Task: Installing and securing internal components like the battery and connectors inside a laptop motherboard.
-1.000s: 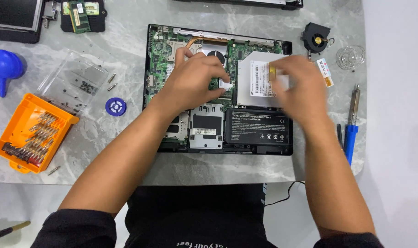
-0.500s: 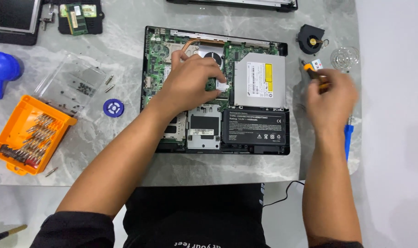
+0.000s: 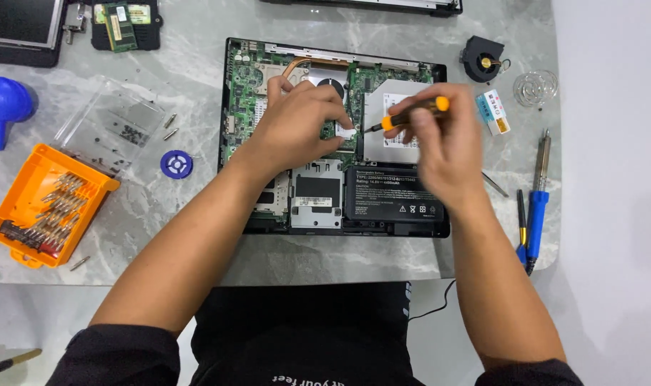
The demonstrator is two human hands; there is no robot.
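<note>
My right hand has come back from the right edge of the desk, where it was half a second ago, and now sits over the open laptop with a screwdriver clenched in its grip. The orange-and-black handle lies nearly level, its long axis running right to left, and the thin tip points left and slightly down at the green board, just beside the fingertips of my left hand. That left hand rests flat on the board near the copper pipe and the round fan opening, pressing down rather than grasping anything I can make out. So the spot the tip aims at lies left of my right grip and right under my left fingers. Further out, the black battery sits below my right wrist, a loose fan lies at the upper right, and the orange bit case lies far left.
</note>
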